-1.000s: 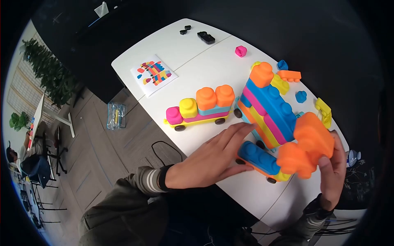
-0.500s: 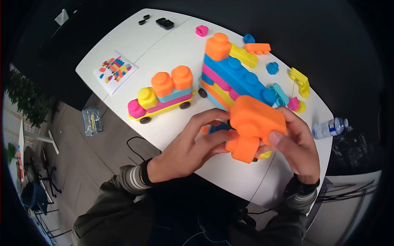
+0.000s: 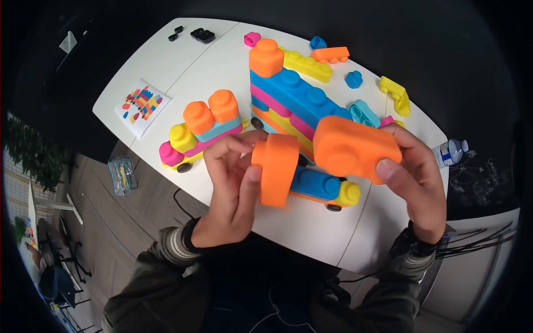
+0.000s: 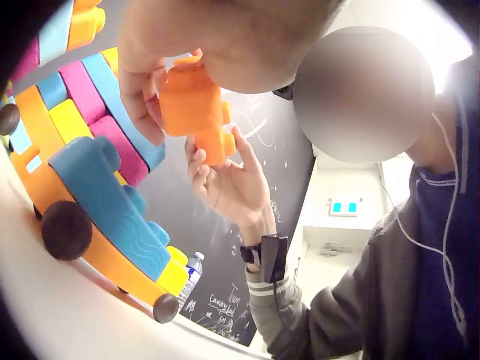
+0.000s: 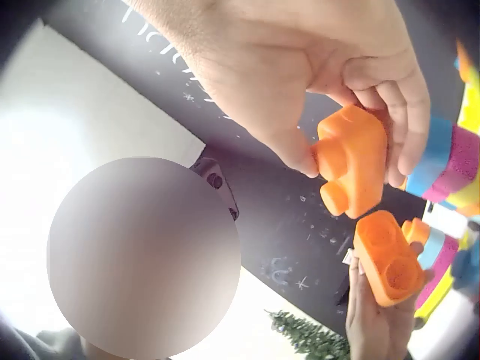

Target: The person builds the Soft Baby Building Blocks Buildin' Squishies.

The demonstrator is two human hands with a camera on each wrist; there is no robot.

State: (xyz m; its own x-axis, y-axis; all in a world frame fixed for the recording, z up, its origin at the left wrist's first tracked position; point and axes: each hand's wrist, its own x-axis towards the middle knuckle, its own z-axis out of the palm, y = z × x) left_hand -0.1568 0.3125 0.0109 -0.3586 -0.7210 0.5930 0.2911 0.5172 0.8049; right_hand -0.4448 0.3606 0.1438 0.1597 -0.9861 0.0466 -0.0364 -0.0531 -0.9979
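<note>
My left hand (image 3: pixel 225 194) pinches an orange toy block (image 3: pixel 279 169) between thumb and fingers, above the table. In the right wrist view two round hollows show in its underside. To its right, my right hand (image 3: pixel 419 186) grips a second orange block (image 3: pixel 355 147), thumb on the near side. A gap separates the two blocks in the head view. Below them stands a small wheeled car with a blue block (image 3: pixel 316 185) and a yellow block (image 3: pixel 348 193) on an orange base. Behind it is a taller car stacked with blue (image 3: pixel 302 89), pink and yellow blocks, topped in orange.
A yellow-based car (image 3: pixel 211 139) with pink, yellow and orange blocks stands left. Loose blocks, including a yellow one (image 3: pixel 395 94) and a blue one (image 3: pixel 353 79), lie along the far edge. A picture sheet (image 3: pixel 141 108) lies left; a water bottle (image 3: pixel 451 152) is at the right.
The two orange blocks were together in my right hand; my left hand has taken hold of one and drawn it left, apart from the other. The head view has shifted.
</note>
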